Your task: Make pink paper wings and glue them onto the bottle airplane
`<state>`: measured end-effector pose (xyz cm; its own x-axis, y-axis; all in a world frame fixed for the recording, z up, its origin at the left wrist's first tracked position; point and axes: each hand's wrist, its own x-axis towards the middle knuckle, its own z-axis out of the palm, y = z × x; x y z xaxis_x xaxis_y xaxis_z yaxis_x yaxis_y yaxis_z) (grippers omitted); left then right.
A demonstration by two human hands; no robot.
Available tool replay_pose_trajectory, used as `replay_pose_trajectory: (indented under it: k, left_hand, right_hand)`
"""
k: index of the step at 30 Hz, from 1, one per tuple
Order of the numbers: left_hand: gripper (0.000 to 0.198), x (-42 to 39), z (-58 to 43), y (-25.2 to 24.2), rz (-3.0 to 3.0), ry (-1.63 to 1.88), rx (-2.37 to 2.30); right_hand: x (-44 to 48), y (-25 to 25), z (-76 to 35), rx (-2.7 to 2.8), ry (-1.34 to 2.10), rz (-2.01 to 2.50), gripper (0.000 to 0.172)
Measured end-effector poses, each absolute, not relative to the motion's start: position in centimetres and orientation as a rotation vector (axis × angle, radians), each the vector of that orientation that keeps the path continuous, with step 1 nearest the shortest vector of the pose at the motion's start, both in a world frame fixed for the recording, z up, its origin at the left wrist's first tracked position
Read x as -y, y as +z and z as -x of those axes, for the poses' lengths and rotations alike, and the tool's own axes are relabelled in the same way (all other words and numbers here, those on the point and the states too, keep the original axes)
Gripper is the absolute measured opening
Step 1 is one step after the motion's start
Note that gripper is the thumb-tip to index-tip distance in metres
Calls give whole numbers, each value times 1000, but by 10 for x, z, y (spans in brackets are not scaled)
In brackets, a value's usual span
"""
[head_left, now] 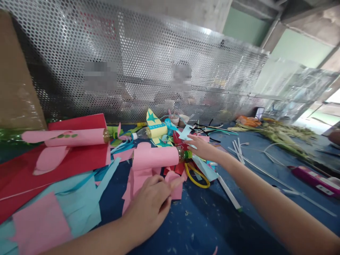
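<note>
My left hand (152, 198) is curled closed low in the middle, its fingertips on a pink paper piece (176, 191). Just beyond it lies a plastic bottle wrapped in pink paper (156, 157), its green cap (188, 154) pointing right. My right hand (203, 147) reaches past the cap with fingers stretched apart. Its fingertips are at a small light blue paper piece (185, 133); whether they touch it I cannot tell. Behind stands a bottle with yellow paper and teal stars (157, 131). A yellow ring (198, 180), perhaps a scissors handle, lies below my right wrist.
At left, another pink-wrapped bottle (77, 137) lies over red sheets (90, 157) and light blue paper (77, 198). White sticks (230, 193), a white cord (271, 152), a magenta power strip (316, 180) and dry plant leaves (287, 136) are at right. A perforated metal screen (148, 46) borders the back.
</note>
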<state>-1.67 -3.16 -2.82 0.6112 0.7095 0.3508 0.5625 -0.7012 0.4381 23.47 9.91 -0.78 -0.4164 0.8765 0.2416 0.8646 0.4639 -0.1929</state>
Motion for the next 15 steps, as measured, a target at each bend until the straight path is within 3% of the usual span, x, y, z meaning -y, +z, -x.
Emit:
replay_pose_trajectory:
  k: [9, 15]
  left_hand:
    - [48, 37, 16, -34, -2564, 704, -1014]
    - [45, 37, 16, -34, -2569, 752, -986]
  right_hand:
    - [-107, 34, -195, 2393, 111, 1350, 26]
    - [-107, 53, -92, 2658, 421, 993, 12]
